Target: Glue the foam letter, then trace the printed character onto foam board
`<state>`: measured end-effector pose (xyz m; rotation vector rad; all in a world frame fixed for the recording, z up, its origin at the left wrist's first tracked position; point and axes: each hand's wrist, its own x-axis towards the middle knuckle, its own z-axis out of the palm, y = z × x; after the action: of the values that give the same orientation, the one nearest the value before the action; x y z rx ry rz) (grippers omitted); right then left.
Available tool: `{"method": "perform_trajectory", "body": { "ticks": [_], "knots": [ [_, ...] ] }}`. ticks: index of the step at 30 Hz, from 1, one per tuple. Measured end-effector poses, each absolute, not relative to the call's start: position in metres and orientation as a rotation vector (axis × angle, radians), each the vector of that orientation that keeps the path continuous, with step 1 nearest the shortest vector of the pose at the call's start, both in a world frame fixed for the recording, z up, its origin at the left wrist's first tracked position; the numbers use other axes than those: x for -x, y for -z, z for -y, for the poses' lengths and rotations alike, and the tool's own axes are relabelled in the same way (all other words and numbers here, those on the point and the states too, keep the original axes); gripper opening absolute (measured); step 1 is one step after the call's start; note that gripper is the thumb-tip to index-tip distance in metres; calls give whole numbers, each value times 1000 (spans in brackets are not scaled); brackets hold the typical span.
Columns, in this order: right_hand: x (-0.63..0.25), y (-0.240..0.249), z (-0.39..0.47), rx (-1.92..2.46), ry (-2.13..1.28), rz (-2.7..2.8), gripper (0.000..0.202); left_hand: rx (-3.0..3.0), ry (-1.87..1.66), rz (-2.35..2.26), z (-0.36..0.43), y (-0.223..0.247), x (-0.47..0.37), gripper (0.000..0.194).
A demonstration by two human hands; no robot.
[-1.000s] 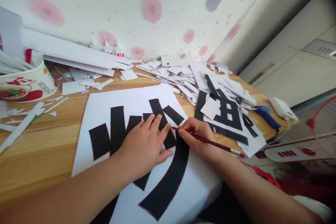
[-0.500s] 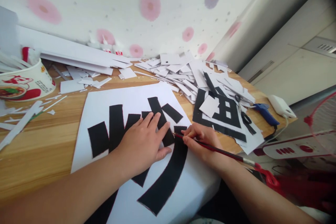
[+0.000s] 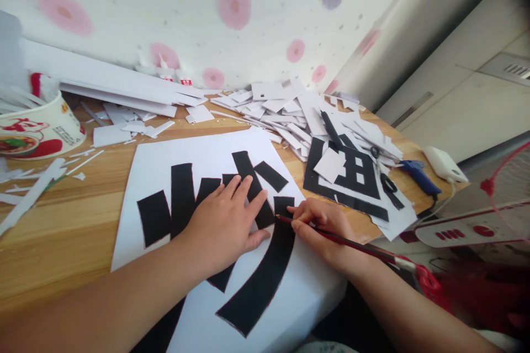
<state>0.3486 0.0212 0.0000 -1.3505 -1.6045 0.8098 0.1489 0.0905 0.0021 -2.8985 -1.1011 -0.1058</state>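
Note:
My left hand (image 3: 227, 215) lies flat with its fingers spread over black cut-out pieces on a white board (image 3: 153, 157). Between the fingers and thumb of my right hand (image 3: 321, 223) is a dark red and black pencil (image 3: 351, 243), its tip touching the edge where a slanted black strip (image 3: 264, 212) meets a curved black strip (image 3: 260, 287). Left of my left hand a black block (image 3: 154, 219) and a tall black strip (image 3: 182, 193) rest on the board. A small black slanted piece (image 3: 271, 176) lies above the pencil tip. My left hand and forearm hide part of the black pieces.
White scraps (image 3: 281, 113) are heaped at the back of the wooden table (image 3: 83, 231). At the right lie another black cut-out (image 3: 360, 190), scissors (image 3: 387, 183), a blue glue gun (image 3: 419, 176) and a white box (image 3: 444, 165). A paper food tub (image 3: 41, 127) stands at the left.
The pencil tip has shifted slightly right and down along the strip's edge, with my right hand moving along. My left hand stays pressed in the same place on the pieces.

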Motion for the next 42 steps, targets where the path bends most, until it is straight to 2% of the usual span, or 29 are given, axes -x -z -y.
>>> {"method": "perform_trajectory", "body": {
  "ticks": [11, 15, 19, 27, 42],
  "knots": [
    [-349, 0, -21, 1325, -848, 1521, 21, 2913, 145, 1102, -90, -3, -149, 61],
    [-357, 4, -28, 1281, -982, 1360, 10, 2919, 153, 1110, -90, -3, -149, 58],
    [-363, 3, -40, 1287, -1095, 1353, 17, 2907, 132, 1089, -90, -2, -149, 58],
    [-358, 6, -48, 1393, -885, 1401, 28, 2906, 117, 1058, -91, -2, -148, 60],
    [-358, 7, -51, 1473, -886, 1438, 27, 2894, 117, 1036, -92, 0, -149, 60]
  ]
}}
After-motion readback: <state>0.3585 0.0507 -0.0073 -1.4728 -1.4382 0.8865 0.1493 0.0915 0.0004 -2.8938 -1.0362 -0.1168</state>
